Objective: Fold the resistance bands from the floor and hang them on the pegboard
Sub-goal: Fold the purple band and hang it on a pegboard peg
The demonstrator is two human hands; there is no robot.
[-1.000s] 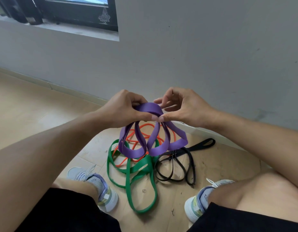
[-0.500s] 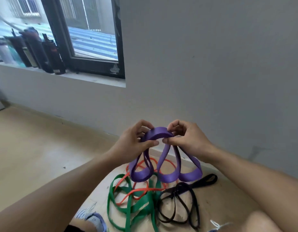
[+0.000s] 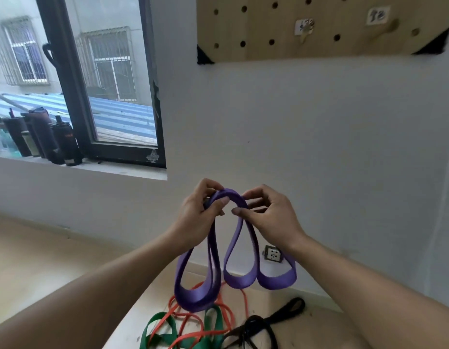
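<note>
Left hand and right hand are pinching the folded purple band, clamped at its top, loops hanging above the floor bands, below the far pegboard.

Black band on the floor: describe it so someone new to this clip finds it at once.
Start at the pegboard on the wall and drop to the floor beneath the hands. There, the black band lies rightmost in the pile, thinner and darker than the green band and orange band beside it.

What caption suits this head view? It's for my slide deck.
Both hands, left hand and right hand, hold a folded purple band below the pegboard.
</note>
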